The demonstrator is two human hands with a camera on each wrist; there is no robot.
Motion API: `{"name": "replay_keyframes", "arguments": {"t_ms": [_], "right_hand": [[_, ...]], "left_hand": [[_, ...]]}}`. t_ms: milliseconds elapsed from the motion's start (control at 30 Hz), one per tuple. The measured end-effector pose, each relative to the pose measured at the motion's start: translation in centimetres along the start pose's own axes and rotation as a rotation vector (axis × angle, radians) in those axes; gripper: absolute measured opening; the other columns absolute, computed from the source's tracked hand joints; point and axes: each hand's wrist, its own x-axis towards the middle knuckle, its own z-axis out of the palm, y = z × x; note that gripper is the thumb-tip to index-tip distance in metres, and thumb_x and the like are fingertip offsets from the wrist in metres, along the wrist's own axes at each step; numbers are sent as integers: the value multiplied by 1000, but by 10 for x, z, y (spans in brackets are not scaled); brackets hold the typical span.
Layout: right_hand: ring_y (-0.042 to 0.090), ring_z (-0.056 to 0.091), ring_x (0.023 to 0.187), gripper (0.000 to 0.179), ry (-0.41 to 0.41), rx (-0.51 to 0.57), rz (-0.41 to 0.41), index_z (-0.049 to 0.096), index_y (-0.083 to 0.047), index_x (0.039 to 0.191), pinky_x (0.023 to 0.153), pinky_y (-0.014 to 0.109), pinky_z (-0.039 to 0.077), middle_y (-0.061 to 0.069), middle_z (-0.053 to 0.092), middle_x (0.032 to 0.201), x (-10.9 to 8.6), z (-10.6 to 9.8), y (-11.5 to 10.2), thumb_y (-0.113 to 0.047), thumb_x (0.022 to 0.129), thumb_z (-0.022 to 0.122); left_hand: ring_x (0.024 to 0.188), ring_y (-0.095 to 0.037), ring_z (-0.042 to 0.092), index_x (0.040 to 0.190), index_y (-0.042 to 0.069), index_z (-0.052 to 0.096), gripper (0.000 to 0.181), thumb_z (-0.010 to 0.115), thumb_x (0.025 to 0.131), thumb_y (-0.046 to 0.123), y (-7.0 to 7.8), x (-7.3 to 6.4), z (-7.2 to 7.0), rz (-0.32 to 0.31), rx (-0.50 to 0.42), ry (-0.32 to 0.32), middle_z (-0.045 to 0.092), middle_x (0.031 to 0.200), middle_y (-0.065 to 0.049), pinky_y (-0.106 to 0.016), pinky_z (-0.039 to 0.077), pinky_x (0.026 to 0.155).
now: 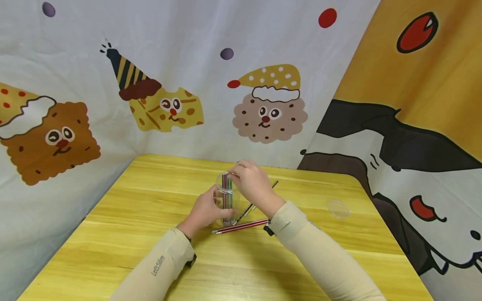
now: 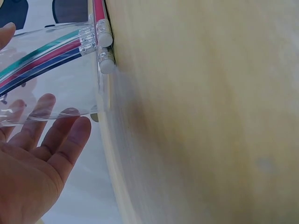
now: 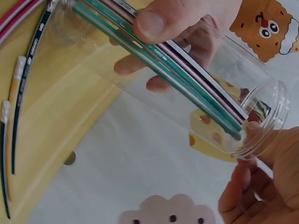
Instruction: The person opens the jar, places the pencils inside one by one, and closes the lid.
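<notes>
My left hand [image 1: 205,211] grips a clear plastic jar [image 1: 236,202] that stands upright on the table, fingers and thumb round its lower wall. Inside the jar, a bundle of striped pencils [image 1: 227,198] in green, red and dark blue leans with white eraser ends down. At the jar's mouth is my right hand [image 1: 254,184]. In the right wrist view, its fingertips [image 3: 254,133] reach just inside the threaded rim and pinch at the upper pencil ends; exactly which pencil is hard to tell. Red striped pencils [image 1: 244,226] lie beside the jar's base.
Several dark pencils and a yellow one [image 3: 16,88] lie loose beside the jar, partly under my right forearm. A clear round lid [image 1: 338,209] rests on the wooden table [image 1: 150,188] to the right. A cartoon-printed cloth [image 1: 188,50] hangs behind the table.
</notes>
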Motion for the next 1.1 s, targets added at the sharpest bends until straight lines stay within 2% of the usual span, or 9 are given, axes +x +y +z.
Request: {"name": "replay_keyframes", "arguments": {"t_ms": [100,233,333,400,500,567,633,767,1100], "right_hand": [[13,66,90,24,22,107,28,72,-18,116,73,29,57,-2,71,106,-4,3,11,-32,98,63],[14,61,76,26,39,281,172,69,-16,117,67,31,53,1,70,99,-15,9,36,-31,103,53],[14,60,75,24,-53,302,248,70,-14,115,68,33,53,2,70,99,-25,16,53,-28,103,55],[12,64,82,25,-194,241,221,71,-15,118,72,33,55,2,72,105,-33,23,61,-28,100,60],[12,67,90,30,-402,159,124,70,-18,122,76,32,57,0,71,111,-47,33,64,-31,94,68],[13,67,90,34,-479,118,53,70,-17,122,76,32,58,0,70,110,-55,39,63,-31,91,72],[13,67,89,35,-503,91,3,72,-17,120,75,32,58,0,69,108,-60,44,61,-30,87,75],[11,66,86,34,-494,46,-63,74,-18,115,75,29,57,-1,69,104,-66,52,58,-27,83,80],[7,64,82,25,-519,45,-51,77,-20,107,71,26,56,-4,68,96,-76,67,64,-27,84,80]], "left_hand": [[102,-21,65,117,33,54,66,88,65,55,0,0,0,-2,-2,0,65,106,7,-40,57,83],[105,-23,66,125,32,53,75,88,64,57,1,-1,1,-7,-18,-6,65,114,6,-43,57,85],[104,-22,66,125,32,53,75,88,64,56,0,-1,1,-20,-17,2,65,113,6,-42,58,84],[102,-21,66,124,31,53,74,88,64,55,-1,-1,1,-26,-16,11,65,111,6,-41,58,81],[101,-20,65,125,31,52,74,87,65,57,-2,-1,1,-29,1,10,64,111,6,-40,58,79],[102,-20,65,126,31,52,75,86,65,59,-2,-1,1,-25,10,7,64,112,6,-40,58,79],[102,-20,65,127,31,51,77,86,65,60,-2,0,2,-24,17,6,64,113,5,-40,58,80],[101,-20,65,127,31,52,77,87,64,59,-1,-1,2,-28,14,10,65,114,4,-39,57,79],[101,-20,65,125,32,52,74,87,64,58,0,-1,1,-20,3,7,64,113,5,-40,57,80]]}}
